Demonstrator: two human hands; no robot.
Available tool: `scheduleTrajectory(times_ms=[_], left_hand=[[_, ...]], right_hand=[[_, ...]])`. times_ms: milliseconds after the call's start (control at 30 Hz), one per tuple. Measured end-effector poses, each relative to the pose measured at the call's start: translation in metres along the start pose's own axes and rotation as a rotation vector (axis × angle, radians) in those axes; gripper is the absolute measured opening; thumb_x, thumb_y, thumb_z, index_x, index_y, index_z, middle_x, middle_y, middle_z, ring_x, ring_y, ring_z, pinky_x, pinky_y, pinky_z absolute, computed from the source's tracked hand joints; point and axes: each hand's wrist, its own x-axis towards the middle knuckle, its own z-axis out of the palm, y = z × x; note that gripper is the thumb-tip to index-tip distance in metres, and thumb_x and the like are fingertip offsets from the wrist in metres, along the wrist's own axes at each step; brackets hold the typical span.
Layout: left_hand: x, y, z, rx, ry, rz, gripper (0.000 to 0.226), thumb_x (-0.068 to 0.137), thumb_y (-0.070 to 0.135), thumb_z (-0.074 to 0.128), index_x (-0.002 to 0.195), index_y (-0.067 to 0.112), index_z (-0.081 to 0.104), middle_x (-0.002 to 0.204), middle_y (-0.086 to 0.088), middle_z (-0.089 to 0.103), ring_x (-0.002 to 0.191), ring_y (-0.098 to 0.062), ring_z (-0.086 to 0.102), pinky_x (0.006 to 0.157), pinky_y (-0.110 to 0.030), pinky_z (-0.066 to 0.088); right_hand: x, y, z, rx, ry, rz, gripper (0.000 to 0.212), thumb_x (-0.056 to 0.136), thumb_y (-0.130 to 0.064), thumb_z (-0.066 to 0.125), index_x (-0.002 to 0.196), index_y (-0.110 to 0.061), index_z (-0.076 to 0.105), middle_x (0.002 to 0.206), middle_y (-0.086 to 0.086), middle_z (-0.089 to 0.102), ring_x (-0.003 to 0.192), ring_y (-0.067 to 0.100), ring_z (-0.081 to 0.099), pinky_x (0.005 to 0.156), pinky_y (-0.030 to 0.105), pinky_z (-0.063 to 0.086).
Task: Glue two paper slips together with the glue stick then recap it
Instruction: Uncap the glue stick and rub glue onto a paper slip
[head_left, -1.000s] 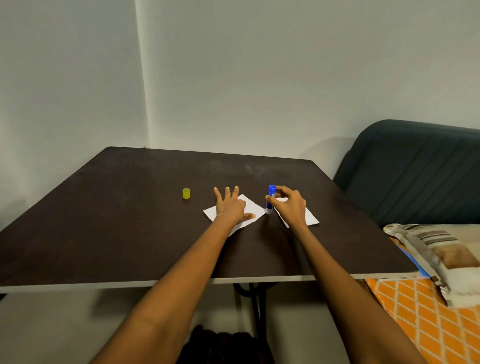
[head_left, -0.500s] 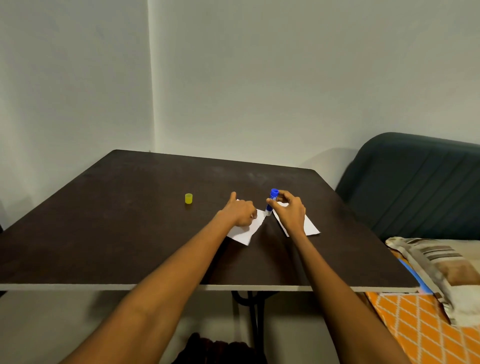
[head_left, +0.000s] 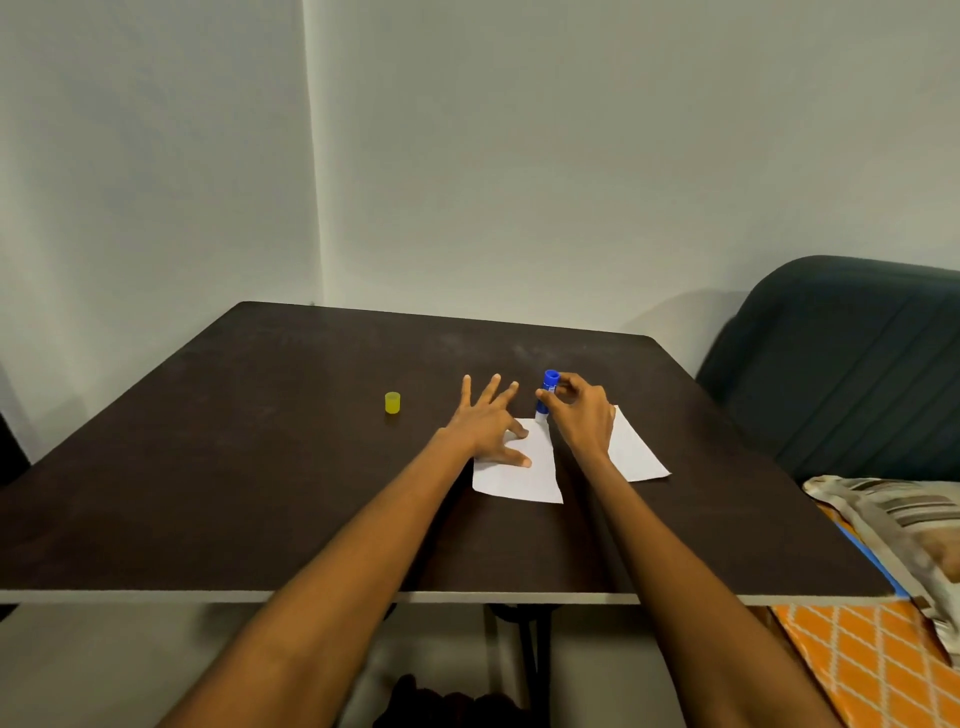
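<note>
Two white paper slips lie on the dark table. My left hand presses flat, fingers spread, on the left slip. My right hand holds the blue glue stick upright, its lower end on the far right corner of the left slip. The right slip lies partly under my right hand and wrist. The yellow cap stands alone on the table, to the left of my left hand.
A dark green sofa stands to the right of the table. A striped cushion and an orange patterned cloth lie at the lower right. Walls meet in a corner behind the table.
My left hand uncurled and now lies flat with fingers spread on the left slip, which has turned and slid toward me. My right hand keeps hold of the glue stick.
</note>
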Motion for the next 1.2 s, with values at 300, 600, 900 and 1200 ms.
scheduleTrajectory(times_ms=[300, 600, 900, 1200], left_hand=[[-0.007, 0.0, 0.007, -0.067, 0.051, -0.052, 0.062, 0.076, 0.069, 0.052, 0.13, 0.038, 0.05, 0.159, -0.009, -0.004, 0.144, -0.03, -0.017, 0.105, -0.063, -0.02], [-0.014, 0.015, 0.007, -0.024, 0.104, -0.158, 0.063, 0.076, 0.072, 0.048, 0.129, 0.037, 0.052, 0.159, -0.01, 0.003, 0.146, -0.032, -0.009, 0.106, -0.065, -0.017], [-0.021, 0.022, 0.011, -0.015, 0.151, -0.253, 0.061, 0.078, 0.072, 0.046, 0.127, 0.036, 0.054, 0.158, -0.011, 0.011, 0.146, -0.034, 0.0, 0.106, -0.066, -0.014], [-0.026, 0.028, 0.007, 0.003, 0.1, -0.295, 0.064, 0.079, 0.072, 0.043, 0.131, 0.034, 0.051, 0.158, -0.011, 0.01, 0.146, -0.034, 0.0, 0.107, -0.066, -0.011]], right_hand=[[0.004, -0.002, 0.005, -0.078, -0.008, 0.019, 0.045, 0.083, -0.037, 0.068, 0.117, -0.008, 0.063, 0.108, 0.015, 0.07, 0.103, 0.029, 0.062, 0.093, 0.048, 0.048], [-0.007, 0.001, -0.004, -0.105, -0.008, 0.004, 0.042, 0.083, -0.039, 0.069, 0.113, -0.01, 0.065, 0.104, 0.012, 0.071, 0.104, 0.027, 0.06, 0.096, 0.046, 0.043], [-0.04, 0.006, -0.019, -0.024, 0.033, 0.012, 0.041, 0.081, -0.037, 0.07, 0.114, -0.012, 0.065, 0.103, 0.008, 0.072, 0.103, 0.024, 0.061, 0.097, 0.046, 0.043], [-0.068, 0.016, -0.041, -0.01, 0.04, 0.028, 0.041, 0.081, -0.038, 0.07, 0.115, -0.013, 0.067, 0.105, 0.007, 0.071, 0.103, 0.021, 0.061, 0.098, 0.047, 0.044]])
